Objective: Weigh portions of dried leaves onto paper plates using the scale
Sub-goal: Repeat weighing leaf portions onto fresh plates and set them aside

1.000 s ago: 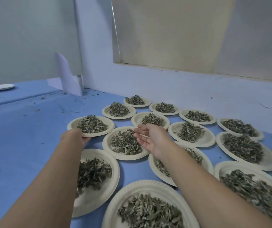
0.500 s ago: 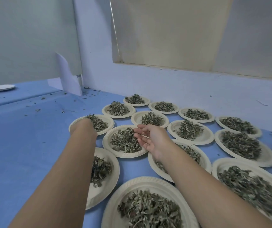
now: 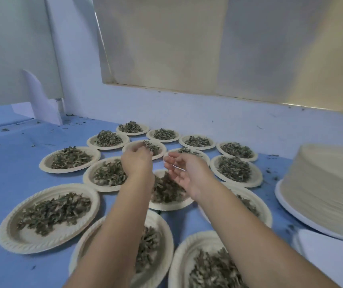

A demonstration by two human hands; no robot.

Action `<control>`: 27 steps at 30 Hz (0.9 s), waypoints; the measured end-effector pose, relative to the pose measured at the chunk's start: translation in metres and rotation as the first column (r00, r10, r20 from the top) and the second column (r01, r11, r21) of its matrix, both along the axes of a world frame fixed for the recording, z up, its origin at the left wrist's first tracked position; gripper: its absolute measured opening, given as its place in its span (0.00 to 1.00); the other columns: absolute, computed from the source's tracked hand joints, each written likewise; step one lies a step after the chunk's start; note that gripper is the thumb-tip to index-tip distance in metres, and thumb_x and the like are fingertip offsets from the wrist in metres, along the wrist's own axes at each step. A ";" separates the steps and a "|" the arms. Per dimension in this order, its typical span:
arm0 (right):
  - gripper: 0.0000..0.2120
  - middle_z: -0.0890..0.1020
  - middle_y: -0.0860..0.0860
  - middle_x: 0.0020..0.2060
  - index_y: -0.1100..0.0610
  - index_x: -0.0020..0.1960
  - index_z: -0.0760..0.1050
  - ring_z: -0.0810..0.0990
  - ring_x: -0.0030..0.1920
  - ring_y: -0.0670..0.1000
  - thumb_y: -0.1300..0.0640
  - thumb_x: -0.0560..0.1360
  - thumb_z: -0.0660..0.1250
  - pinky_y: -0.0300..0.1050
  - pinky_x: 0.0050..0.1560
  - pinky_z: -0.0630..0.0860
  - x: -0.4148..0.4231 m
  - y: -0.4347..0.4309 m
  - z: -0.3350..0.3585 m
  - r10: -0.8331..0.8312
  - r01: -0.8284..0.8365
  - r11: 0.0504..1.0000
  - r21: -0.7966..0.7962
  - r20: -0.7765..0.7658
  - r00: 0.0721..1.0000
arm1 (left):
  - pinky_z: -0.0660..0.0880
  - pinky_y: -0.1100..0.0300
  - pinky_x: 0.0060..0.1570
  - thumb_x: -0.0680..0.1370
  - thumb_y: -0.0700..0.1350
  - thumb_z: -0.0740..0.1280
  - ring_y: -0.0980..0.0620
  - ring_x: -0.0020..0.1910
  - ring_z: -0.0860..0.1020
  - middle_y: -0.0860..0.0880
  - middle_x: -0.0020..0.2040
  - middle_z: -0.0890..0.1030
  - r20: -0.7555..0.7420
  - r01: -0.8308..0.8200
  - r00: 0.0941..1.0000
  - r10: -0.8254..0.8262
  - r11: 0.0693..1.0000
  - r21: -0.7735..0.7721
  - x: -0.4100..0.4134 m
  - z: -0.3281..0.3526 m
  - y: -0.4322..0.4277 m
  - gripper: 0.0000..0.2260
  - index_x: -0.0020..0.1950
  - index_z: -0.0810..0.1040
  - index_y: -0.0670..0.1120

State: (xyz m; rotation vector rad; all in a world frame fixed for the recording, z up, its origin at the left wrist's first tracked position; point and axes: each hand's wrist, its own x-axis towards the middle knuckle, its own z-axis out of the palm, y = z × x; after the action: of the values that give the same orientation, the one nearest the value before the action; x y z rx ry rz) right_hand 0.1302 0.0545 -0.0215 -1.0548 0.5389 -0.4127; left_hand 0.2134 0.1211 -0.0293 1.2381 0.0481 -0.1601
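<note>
Blue cloth-covered desk (image 3: 10, 183), scattered with leaf crumbs. On it lay round cream paper plates (image 3: 6, 231) with ribbed, rope-pattern rims, spread out left of the stack (image 3: 324, 183). The stack was a tall column of the same plates, bare, with finely ridged sides, on a white base. Each laid-out plate carried a loose heap of dried leaves (image 3: 56, 210): dull grey-green, curled and brittle-looking.

The left hand (image 3: 137, 165) was well left of the stack and farther back. Its fingers (image 3: 137, 152) were bunched together and pinched a small clump (image 3: 150, 144) of leaves just above the middle plate (image 3: 163, 152). The right hand (image 3: 187, 175) was between the left hand and the stack, palm turned toward the left hand. Its fingers (image 3: 171, 161) were apart and loosely curved, gripping nothing. Both forearms crossed over plates nearer the camera than the stack. A stiff white folded sheet (image 3: 39, 102) stood far left of the stack against the wall.

Compared with half a second earlier, the left hand had left the outer-left plate and come inward to the middle plate, now holding leaves. The right hand kept the same open pose, slightly farther back. The view had swung right, which brought the stack into frame and dropped the lone plate at far left.
</note>
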 end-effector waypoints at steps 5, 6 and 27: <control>0.09 0.81 0.56 0.35 0.60 0.43 0.77 0.77 0.29 0.49 0.67 0.78 0.59 0.36 0.29 0.73 -0.075 -0.042 0.010 -0.182 0.199 0.917 -0.346 0.082 0.980 | 0.77 0.53 0.53 0.76 0.32 0.63 0.45 0.51 0.80 0.41 0.52 0.82 0.125 0.230 0.967 -0.224 0.973 -0.035 -0.089 0.002 -0.070 0.10 0.51 0.79 0.44; 0.09 0.82 0.55 0.35 0.59 0.44 0.77 0.77 0.28 0.48 0.65 0.78 0.60 0.36 0.27 0.72 -0.090 -0.052 0.012 -0.227 0.246 0.868 -0.432 0.096 0.969 | 0.76 0.51 0.55 0.76 0.31 0.62 0.44 0.54 0.79 0.40 0.54 0.81 0.135 0.247 0.962 -0.239 0.968 -0.040 -0.107 0.005 -0.078 0.11 0.52 0.79 0.44; 0.14 0.84 0.57 0.48 0.63 0.52 0.81 0.77 0.54 0.59 0.55 0.81 0.60 0.54 0.54 0.72 -0.238 -0.161 0.012 -0.643 -0.099 -0.084 -0.992 -0.022 0.766 | 0.68 0.63 0.56 0.75 0.36 0.68 0.57 0.61 0.73 0.53 0.57 0.76 0.314 0.548 0.748 -0.585 0.811 0.206 -0.233 -0.008 -0.125 0.17 0.62 0.76 0.48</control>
State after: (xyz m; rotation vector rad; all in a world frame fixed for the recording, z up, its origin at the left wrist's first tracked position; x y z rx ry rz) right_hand -0.1080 -0.1069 -0.0096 -2.6595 1.0435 -1.0488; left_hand -0.0192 -0.0041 -0.0374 1.3377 -0.6671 -0.4615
